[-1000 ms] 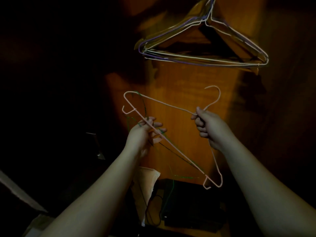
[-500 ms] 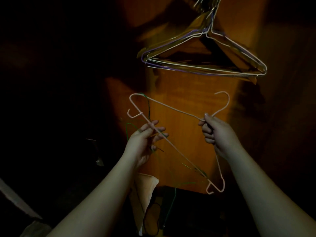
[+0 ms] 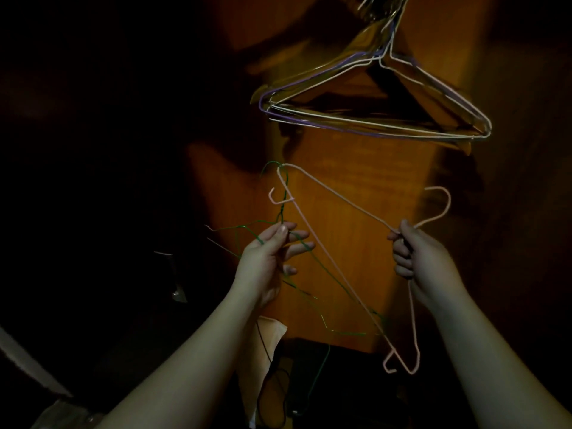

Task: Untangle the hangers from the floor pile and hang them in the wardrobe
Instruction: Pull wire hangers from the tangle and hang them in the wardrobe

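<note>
Two hands (image 3: pixel 266 255) (image 3: pixel 424 261) hold tangled pink hanger (image 3: pixel 337 196) and green hanger (image 3: pixel 284 193).

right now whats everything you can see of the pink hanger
The pink hanger is thin wire with a pink coating, a triangle frame with small notch hooks at both shoulders. It is tilted, hook pointing up and right, one shoulder high, the other low. The right hand grips its neck just below the hook. A green hanger, pinched by the left hand, crosses its upper shoulder and long bar. It hangs on nothing, below the hung hangers.
</note>
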Motion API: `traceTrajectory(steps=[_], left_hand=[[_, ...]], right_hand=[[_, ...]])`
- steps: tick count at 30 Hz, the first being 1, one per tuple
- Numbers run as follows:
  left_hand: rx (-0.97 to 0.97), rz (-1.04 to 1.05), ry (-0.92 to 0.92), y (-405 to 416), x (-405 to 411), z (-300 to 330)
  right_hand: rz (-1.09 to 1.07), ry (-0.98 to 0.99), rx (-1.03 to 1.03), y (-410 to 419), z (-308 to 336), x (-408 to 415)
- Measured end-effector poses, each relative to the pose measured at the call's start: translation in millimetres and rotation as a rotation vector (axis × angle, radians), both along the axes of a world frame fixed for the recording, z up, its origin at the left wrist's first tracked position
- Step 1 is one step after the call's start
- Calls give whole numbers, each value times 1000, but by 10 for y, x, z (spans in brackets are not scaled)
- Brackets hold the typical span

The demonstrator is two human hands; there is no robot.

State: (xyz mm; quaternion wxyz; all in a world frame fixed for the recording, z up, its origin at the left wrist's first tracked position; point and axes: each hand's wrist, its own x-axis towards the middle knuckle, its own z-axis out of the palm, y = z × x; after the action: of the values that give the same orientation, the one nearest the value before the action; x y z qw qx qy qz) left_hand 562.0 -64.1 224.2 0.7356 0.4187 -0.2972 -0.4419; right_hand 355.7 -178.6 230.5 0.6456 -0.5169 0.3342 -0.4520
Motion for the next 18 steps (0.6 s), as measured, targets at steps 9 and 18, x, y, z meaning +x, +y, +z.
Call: traceTrajectory(steps=[9, 18], left_hand=[[41, -8, -19, -83, -104, -22], [96, -63, -36, -126, -170, -59]], right_hand=[[-66, 193, -136, 103, 32, -48], [-56, 66, -116, 102, 89, 19]])
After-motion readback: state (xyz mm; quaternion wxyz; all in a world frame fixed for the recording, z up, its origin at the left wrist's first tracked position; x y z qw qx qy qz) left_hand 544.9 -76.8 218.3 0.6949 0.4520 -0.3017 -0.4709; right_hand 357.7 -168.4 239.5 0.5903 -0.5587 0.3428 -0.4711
